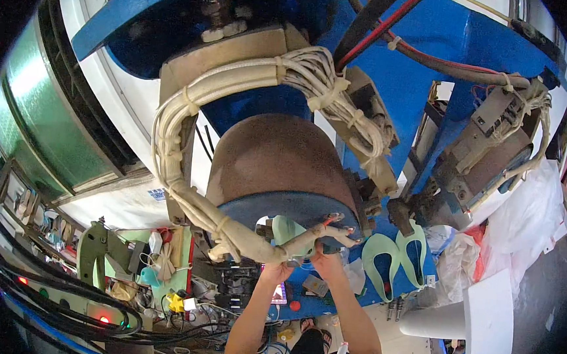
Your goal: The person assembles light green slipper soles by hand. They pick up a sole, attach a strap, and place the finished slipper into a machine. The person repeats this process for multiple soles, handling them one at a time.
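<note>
Both hands raised under brown drum (pixel 278 160) of blue machine (pixel 409 74). Left hand (pixel 275 270) below drum's lower edge, fingers curled against pale green sole (pixel 287 230) seated there; grip partly hidden by cable bundle (pixel 227 229). Right hand (pixel 327 262) just right of sole, fingers apparently bunched near drum rim; exact pinch cannot tell. Two more green soles (pixel 396 257) right of drum. White cone (pixel 477 322) lower right of drum.

A factory floor: a big blue machine (pixel 430 49) with bundled cables (pixel 237 82), and mint-green shoe soles (pixel 396 254).
</note>
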A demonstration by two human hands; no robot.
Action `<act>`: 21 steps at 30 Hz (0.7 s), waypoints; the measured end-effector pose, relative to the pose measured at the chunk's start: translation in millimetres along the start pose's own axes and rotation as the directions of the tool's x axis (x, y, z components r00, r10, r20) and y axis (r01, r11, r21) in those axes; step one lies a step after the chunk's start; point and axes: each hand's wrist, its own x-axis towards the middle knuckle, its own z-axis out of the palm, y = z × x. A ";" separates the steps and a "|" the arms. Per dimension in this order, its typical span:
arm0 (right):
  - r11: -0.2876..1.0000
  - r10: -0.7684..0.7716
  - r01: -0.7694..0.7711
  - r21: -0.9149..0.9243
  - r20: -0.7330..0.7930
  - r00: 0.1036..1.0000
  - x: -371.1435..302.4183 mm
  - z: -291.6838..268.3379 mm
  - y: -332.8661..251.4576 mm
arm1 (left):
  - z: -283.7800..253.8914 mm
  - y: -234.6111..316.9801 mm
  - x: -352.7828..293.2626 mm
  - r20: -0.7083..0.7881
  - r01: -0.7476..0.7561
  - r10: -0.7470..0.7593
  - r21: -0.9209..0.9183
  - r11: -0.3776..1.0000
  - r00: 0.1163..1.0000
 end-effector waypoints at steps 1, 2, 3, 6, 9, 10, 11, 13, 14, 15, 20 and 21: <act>1.000 0.004 -0.004 0.009 -0.064 0.998 -2.2 18.6 3.1 | -2.8 1.2 -5.2 -0.015 -0.019 0.018 -0.001 1.000 1.000; 1.000 -0.013 0.014 0.007 -0.128 0.992 -2.2 28.3 -1.0 | 8.5 2.8 -2.1 -0.011 -0.026 0.026 -0.006 1.000 1.000; 1.000 -0.012 0.012 -0.001 -0.124 0.992 -0.6 24.2 -1.9 | 20.7 2.5 -1.2 -0.011 -0.035 0.035 -0.006 0.999 0.999; 1.000 -0.021 0.022 0.004 -0.103 0.994 2.6 14.7 -2.4 | 25.8 6.6 2.4 0.045 -0.004 0.005 -0.033 0.999 0.999; 0.999 -0.013 0.016 0.027 -0.103 0.995 0.8 35.6 -1.3 | 32.0 6.7 0.2 -0.098 -0.012 0.002 -0.104 0.995 0.995; 1.000 -0.013 0.015 0.013 -0.121 0.993 -0.4 36.1 -1.4 | 37.2 5.3 -1.3 -0.178 -0.026 0.002 -0.132 0.991 0.984; 1.000 -0.013 0.013 -0.001 -0.140 0.990 -2.0 37.9 -1.2 | 28.3 2.8 -2.4 -0.176 -0.016 -0.011 -0.151 0.988 0.984; 0.999 -0.038 0.043 0.023 -0.172 0.984 1.0 30.9 1.1 | 12.4 -0.8 -1.5 -0.168 0.007 -0.039 -0.190 0.982 0.985; 0.998 -0.054 0.061 0.032 -0.190 0.980 1.9 24.2 1.4 | 11.2 -1.5 -0.8 -0.124 0.035 -0.063 -0.220 0.975 0.990; 0.998 -0.049 0.054 0.026 -0.165 0.985 0.3 17.2 1.0 | 9.7 -1.8 1.1 -0.080 0.063 -0.086 -0.248 0.967 0.993; 0.998 0.045 -0.034 0.049 -0.240 0.970 -0.8 5.0 14.7 | -53.9 -14.2 -5.4 -0.091 0.008 -0.018 -0.106 0.994 0.996; 0.998 0.048 -0.054 -0.025 -0.187 0.981 -4.0 7.1 16.0 | -65.0 -15.9 -8.7 -0.087 -0.024 0.018 -0.071 0.997 0.996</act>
